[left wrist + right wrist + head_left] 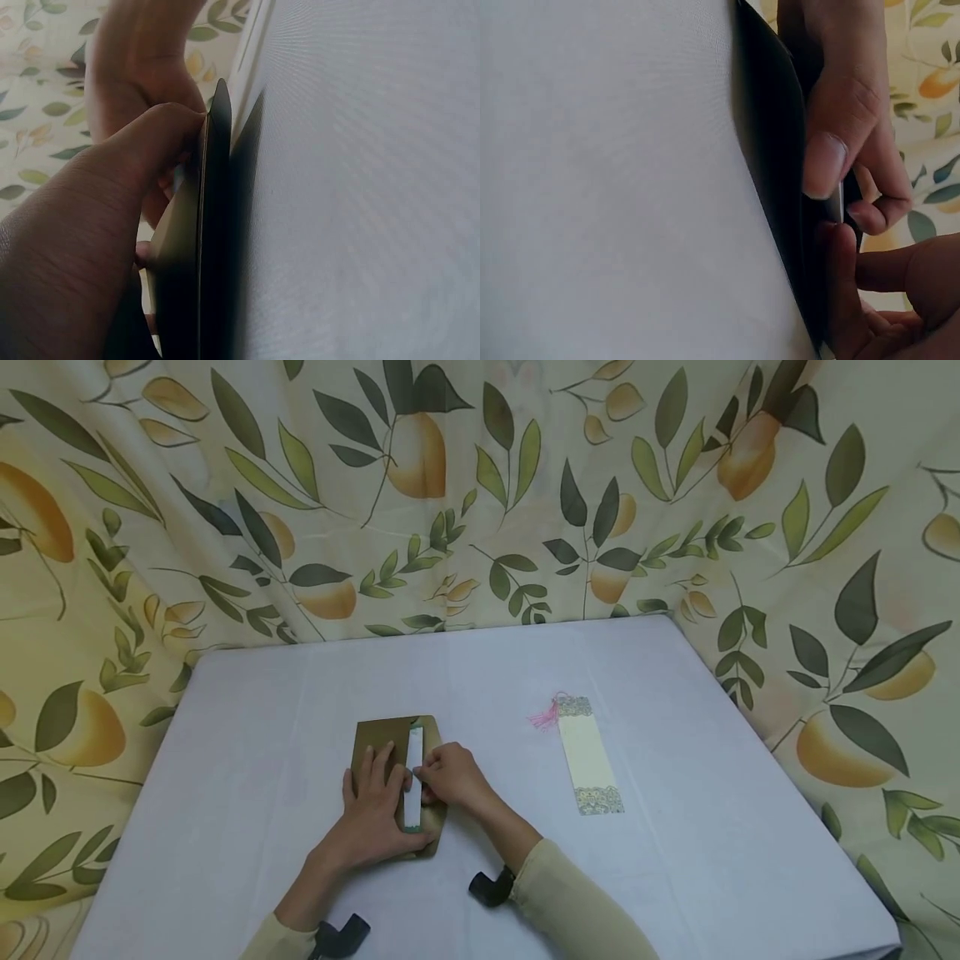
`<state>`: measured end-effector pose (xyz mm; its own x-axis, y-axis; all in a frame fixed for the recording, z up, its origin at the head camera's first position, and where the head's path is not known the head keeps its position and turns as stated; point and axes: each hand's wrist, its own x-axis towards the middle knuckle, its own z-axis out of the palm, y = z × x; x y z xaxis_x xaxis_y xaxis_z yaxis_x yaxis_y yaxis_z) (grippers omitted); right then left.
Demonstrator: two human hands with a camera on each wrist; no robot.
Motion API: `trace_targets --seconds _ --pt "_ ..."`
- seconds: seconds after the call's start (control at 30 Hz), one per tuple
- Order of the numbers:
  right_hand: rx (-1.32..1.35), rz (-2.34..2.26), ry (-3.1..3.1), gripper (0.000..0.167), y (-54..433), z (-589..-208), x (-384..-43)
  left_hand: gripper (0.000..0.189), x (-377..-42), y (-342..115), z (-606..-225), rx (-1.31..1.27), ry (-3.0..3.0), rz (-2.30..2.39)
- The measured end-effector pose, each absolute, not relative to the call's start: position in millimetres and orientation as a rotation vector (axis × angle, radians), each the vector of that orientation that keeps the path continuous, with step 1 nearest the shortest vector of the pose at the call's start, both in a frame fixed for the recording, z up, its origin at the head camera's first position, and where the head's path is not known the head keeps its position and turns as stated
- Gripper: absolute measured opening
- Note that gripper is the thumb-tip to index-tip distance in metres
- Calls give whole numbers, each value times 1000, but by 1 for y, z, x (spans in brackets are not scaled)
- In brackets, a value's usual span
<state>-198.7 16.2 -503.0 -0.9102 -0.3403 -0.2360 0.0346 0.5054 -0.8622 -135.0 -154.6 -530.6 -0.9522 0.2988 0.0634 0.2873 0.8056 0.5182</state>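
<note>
A gold-brown booklet or card [386, 731] lies on the white table, with a narrow white strip [414, 743] lengthwise on it, dark green showing at both ends. My left hand [378, 814] spreads over the booklet, index fingertip at the strip and thumb by the lower edge. From the right, my right hand [453, 777] reaches in with bent fingers, pinching at the strip's right edge. In the right wrist view, the strip's thin edge [841, 204] shows between the left hand [847, 97] and the right hand's fingers [844, 259].
A cream bookmark [588, 752] with patterned ends and a pink tassel [544, 718] lies to the right of the booklet. White cloth covers the table [247, 760]. Behind and beside it hangs a fruit-and-leaf patterned curtain [510, 560].
</note>
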Motion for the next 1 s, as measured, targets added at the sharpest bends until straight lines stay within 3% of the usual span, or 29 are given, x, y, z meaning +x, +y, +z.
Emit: trace_targets --seconds 0.23,0.53,1.0 --pt "-208 -1430 2241 22 10 -504 -201 70 -135 -154 -531 495 2973 851" --pt "-161 -1566 2084 13 9 -509 -204 75 -135 -155 -532 496 2973 848" --pt "-180 -1596 2063 17 5 -510 -207 76 -133 -155 -528 523 2969 886"
